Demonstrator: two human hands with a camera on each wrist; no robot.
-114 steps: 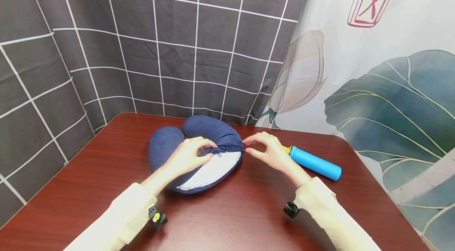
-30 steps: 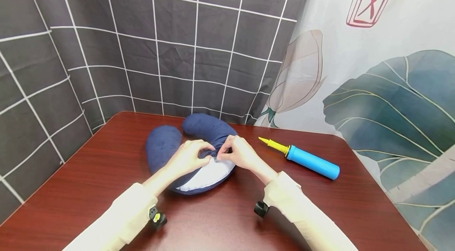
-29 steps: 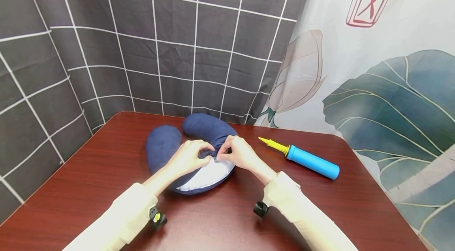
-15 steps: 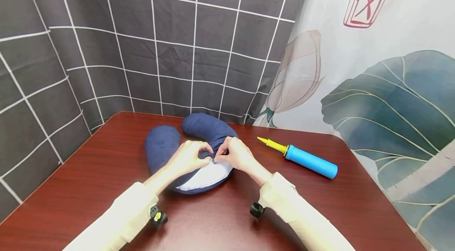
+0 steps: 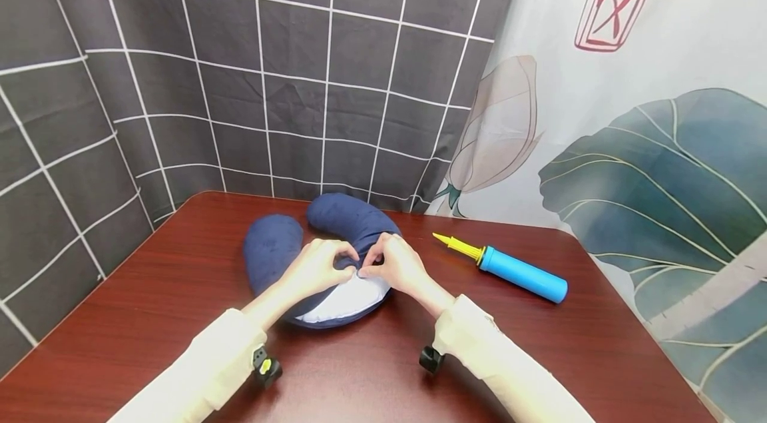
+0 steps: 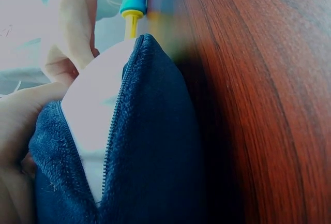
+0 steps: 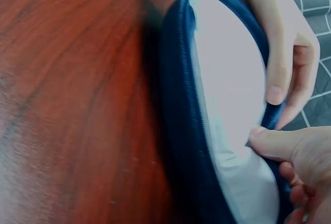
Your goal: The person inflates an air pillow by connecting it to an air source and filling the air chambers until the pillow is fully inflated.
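Observation:
A navy U-shaped neck pillow [image 5: 272,246] lies on the table, its zip [image 6: 116,115] undone so that a white inner cushion [image 5: 344,300] shows. My left hand [image 5: 317,263] grips the edge of the cover at the opening, thumb by the white cushion. Facing it, my right hand [image 5: 398,263] pinches at the same spot, its thumb tip [image 7: 257,135] on the white cushion beside the cover's edge. The fingertips of both hands nearly meet. What lies right under the right fingertips is hidden.
To the right of the pillow lies a hand pump [image 5: 521,273] with a blue barrel and yellow nozzle. The reddish-brown table [image 5: 347,376] ends at a grey checked curtain [image 5: 287,110] behind. A white flowered cloth [image 5: 599,130] hangs at the right.
My right hand has moved left from beside the pump's nozzle to the pillow's opening, where it pinches, covering a small valve seen earlier. The left hand has stayed at the cover.

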